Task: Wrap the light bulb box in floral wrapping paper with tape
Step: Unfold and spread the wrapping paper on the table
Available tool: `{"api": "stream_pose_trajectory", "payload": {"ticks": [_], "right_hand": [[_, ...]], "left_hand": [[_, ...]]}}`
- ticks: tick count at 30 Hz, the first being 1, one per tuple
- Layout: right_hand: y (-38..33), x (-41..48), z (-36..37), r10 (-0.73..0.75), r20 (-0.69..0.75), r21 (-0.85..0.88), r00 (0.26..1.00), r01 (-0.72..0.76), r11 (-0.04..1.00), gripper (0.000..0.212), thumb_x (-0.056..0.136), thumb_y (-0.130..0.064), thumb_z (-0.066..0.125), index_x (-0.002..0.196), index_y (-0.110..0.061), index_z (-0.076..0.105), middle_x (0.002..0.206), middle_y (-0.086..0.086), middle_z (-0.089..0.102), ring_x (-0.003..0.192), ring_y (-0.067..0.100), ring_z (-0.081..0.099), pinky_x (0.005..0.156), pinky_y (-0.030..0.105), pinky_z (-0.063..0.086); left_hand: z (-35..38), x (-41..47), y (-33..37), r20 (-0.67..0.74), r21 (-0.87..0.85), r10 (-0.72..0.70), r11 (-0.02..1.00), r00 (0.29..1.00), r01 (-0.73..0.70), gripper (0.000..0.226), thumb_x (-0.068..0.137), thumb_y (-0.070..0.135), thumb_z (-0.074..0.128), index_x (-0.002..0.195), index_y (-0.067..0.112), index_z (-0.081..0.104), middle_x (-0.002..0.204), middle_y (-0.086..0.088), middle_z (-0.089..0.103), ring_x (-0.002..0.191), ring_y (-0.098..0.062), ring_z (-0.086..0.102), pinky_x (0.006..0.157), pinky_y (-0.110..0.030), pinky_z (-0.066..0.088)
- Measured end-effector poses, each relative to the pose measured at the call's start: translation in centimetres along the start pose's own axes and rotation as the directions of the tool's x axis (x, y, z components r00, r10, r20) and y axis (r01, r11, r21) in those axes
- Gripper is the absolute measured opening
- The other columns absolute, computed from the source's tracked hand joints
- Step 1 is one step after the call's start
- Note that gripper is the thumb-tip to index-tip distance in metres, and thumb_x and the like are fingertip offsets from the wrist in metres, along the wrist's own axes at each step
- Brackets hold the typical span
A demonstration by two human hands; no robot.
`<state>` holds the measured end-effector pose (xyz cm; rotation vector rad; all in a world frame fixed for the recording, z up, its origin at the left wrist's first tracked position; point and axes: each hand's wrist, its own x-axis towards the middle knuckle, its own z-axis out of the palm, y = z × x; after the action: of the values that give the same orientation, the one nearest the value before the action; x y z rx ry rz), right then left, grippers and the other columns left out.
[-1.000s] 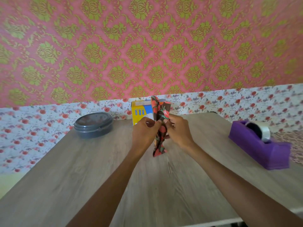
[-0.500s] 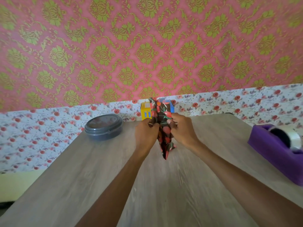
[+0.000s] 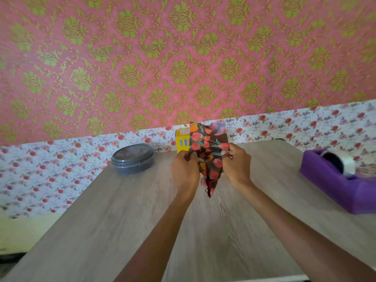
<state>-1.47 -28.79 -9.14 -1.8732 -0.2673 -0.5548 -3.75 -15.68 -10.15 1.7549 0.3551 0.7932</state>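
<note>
Dark floral wrapping paper (image 3: 208,151), folded and partly spread, hangs above the table between both hands. My left hand (image 3: 185,169) pinches its left edge and my right hand (image 3: 236,165) pinches its right edge. Its lower tip points down toward the tabletop. Behind the paper, at the table's far edge, stands the yellow light bulb box (image 3: 182,140); only its left part shows. A purple tape dispenser (image 3: 335,180) with a roll of clear tape sits at the right.
A round grey lidded container (image 3: 133,158) sits at the far left of the wooden table (image 3: 122,220). A flowered wall panel runs close behind the table's back edge.
My hands have drawn apart, and the folded paper has opened wider between them. The view has shifted, with the dispenser now further right.
</note>
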Motion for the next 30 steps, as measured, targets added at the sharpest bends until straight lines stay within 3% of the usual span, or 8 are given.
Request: {"api": "stream_pose_trajectory", "payload": {"ticks": [3, 6, 9, 13, 17, 23, 26, 30], "right_hand": [[0.0, -1.2, 0.2, 0.008, 0.044, -0.006, 0.999, -0.008, 1.000, 0.017, 0.094, 0.004, 0.051, 0.097, -0.007, 0.064, 0.077, 0.008, 0.068, 0.065, 0.008, 0.069, 0.058, 0.021, 0.056], [-0.2, -1.4, 0.0, -0.074, 0.124, -0.016, 0.990, 0.077, 0.997, 0.022, 0.095, 0.002, 0.053, 0.107, -0.012, 0.065, 0.078, 0.004, 0.067, 0.068, 0.009, 0.067, 0.053, 0.011, 0.049], [-0.3, -1.2, -0.2, -0.136, 0.180, -0.009, 0.974, 0.140, 0.990, 0.017, 0.098, -0.009, 0.055, 0.112, -0.009, 0.065, 0.084, 0.003, 0.068, 0.064, -0.007, 0.058, 0.054, 0.004, 0.039], [-0.8, -0.3, 0.2, -0.165, 0.178, 0.053, 0.970, 0.158, 0.986, 0.026, 0.090, -0.041, 0.067, 0.107, -0.022, 0.065, 0.085, -0.007, 0.070, 0.076, 0.001, 0.064, 0.067, 0.017, 0.048], [-0.2, 1.6, 1.4, -0.144, 0.052, -0.053, 0.988, 0.147, 0.988, 0.022, 0.089, -0.035, 0.069, 0.096, -0.015, 0.075, 0.081, 0.003, 0.071, 0.068, 0.015, 0.063, 0.061, 0.027, 0.046], [1.5, 6.0, 1.0, 0.097, -0.112, -0.063, 0.989, -0.105, 0.993, 0.023, 0.091, -0.022, 0.066, 0.082, -0.003, 0.073, 0.063, 0.006, 0.065, 0.060, 0.021, 0.062, 0.067, 0.025, 0.054], [3.0, 6.8, -0.5, 0.247, -0.112, -0.050, 0.963, -0.253, 0.966, 0.025, 0.091, -0.023, 0.067, 0.081, -0.001, 0.072, 0.066, 0.006, 0.062, 0.064, 0.022, 0.058, 0.068, 0.027, 0.048], [3.2, 5.3, -0.3, 0.305, -0.077, 0.018, 0.949, -0.305, 0.952, 0.020, 0.093, -0.022, 0.064, 0.083, -0.005, 0.069, 0.075, 0.007, 0.062, 0.072, 0.023, 0.057, 0.064, 0.025, 0.039]], "left_hand": [[-0.5, -0.9, 0.1, 0.052, 0.206, 0.136, 0.968, 0.989, -0.144, 0.013, 0.093, 0.024, 0.057, 0.097, 0.013, 0.062, 0.075, 0.000, 0.067, 0.065, -0.019, 0.066, 0.062, -0.042, 0.059], [-1.1, -0.9, 1.0, 0.072, 0.362, 0.241, 0.898, 0.968, -0.251, 0.019, 0.097, 0.030, 0.055, 0.111, 0.017, 0.054, 0.074, 0.004, 0.063, 0.060, -0.011, 0.059, 0.055, -0.032, 0.052], [-1.1, -0.4, 1.4, 0.070, 0.403, 0.319, 0.857, 0.945, -0.320, 0.023, 0.099, 0.035, 0.052, 0.106, 0.015, 0.059, 0.077, -0.003, 0.067, 0.065, -0.019, 0.064, 0.057, -0.038, 0.053], [-0.7, -0.2, 1.4, 0.098, 0.384, 0.347, 0.851, 0.933, -0.358, 0.021, 0.099, 0.028, 0.049, 0.089, 0.014, 0.061, 0.071, -0.006, 0.065, 0.060, -0.022, 0.059, 0.048, -0.033, 0.038], [-0.2, 0.1, 1.0, 0.092, 0.357, 0.353, 0.861, 0.931, -0.362, 0.029, 0.101, 0.032, 0.048, 0.086, 0.013, 0.063, 0.071, -0.004, 0.064, 0.059, -0.017, 0.059, 0.052, -0.036, 0.044], [-1.4, 4.8, -0.9, -0.115, 0.222, 0.122, 0.970, 0.986, -0.094, 0.034, 0.099, 0.022, 0.048, 0.072, 0.007, 0.063, 0.072, -0.011, 0.068, 0.068, -0.027, 0.064, 0.062, -0.038, 0.051], [-2.4, 5.1, -0.9, -0.089, 0.025, -0.047, 0.998, 0.995, 0.049, 0.031, 0.097, 0.017, 0.054, 0.069, 0.024, 0.064, 0.078, -0.002, 0.073, 0.071, -0.019, 0.070, 0.068, -0.038, 0.061], [-2.2, 3.2, -0.8, -0.078, -0.118, -0.164, 0.981, 0.983, 0.154, 0.018, 0.094, 0.012, 0.055, 0.082, 0.019, 0.066, 0.079, 0.003, 0.070, 0.073, -0.014, 0.069, 0.070, -0.038, 0.061]]}}
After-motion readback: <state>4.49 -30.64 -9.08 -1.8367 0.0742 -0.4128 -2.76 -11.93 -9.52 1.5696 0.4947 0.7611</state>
